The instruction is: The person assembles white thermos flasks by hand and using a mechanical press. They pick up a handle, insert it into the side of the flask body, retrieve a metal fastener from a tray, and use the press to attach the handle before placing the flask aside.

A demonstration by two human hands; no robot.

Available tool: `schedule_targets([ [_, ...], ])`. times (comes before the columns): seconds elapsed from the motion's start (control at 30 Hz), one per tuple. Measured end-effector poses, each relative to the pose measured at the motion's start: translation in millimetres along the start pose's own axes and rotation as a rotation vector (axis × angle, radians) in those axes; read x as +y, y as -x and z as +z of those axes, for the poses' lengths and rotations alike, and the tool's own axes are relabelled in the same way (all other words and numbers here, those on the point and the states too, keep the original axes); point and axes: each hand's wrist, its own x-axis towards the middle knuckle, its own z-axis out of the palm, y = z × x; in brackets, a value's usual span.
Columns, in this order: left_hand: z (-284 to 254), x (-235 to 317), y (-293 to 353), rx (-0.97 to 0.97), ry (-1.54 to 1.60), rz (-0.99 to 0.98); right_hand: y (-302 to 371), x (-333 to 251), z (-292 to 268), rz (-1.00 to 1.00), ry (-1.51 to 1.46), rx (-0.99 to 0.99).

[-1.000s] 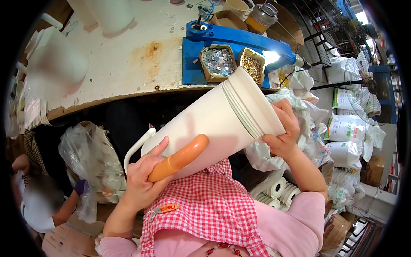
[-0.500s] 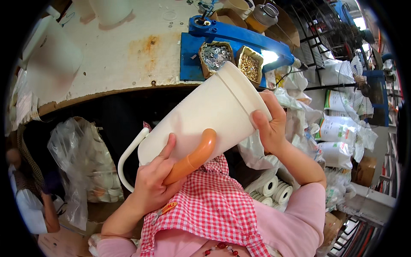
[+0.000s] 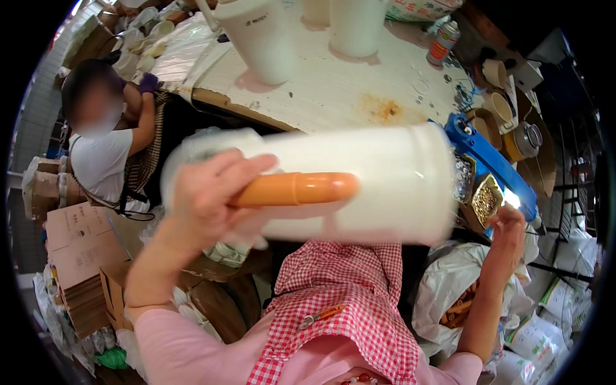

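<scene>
A large white plastic jug point(image 3: 391, 151) lies sideways in front of me, blurred by motion. My left hand point(image 3: 212, 199) is wrapped round its orange handle point(image 3: 295, 189), near the jug's left end. At the right, my right hand point(image 3: 507, 228) is off the jug, its fingertips drawn together beside a small box of brass-coloured pieces point(image 3: 486, 200). What those fingers hold, if anything, is too small to make out. Behind the jug's right end, a box of grey metal washers point(image 3: 463, 172) is partly hidden. A blue machine arm point(image 3: 491, 163) with a bright lamp extends above both boxes.
On the white worktable point(image 3: 321, 102) stand several white jugs point(image 3: 256, 42) and a spray can point(image 3: 443, 43). Another person point(image 3: 112, 122) sits at the left, near stacked flat cardboard point(image 3: 86, 256). A plastic bag of orange handles point(image 3: 461, 308) is low at the right.
My right hand has let go of the jug's wide end and moved right to the boxes. The jug has swung from tilted to nearly level, still in my left hand. The view has turned leftward.
</scene>
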Motion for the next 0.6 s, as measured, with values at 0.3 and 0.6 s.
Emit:
schedule_targets([
  [0.3,-23.9,-217.3,-82.0,-0.252,-1.396,0.409,27.0,28.2,68.0,0.433,-0.451,-0.271],
  [0.6,-1.3,-308.4,-132.2,-0.340,-1.267,0.522,52.8,54.2,59.0,0.608,-0.437,-0.132],
])
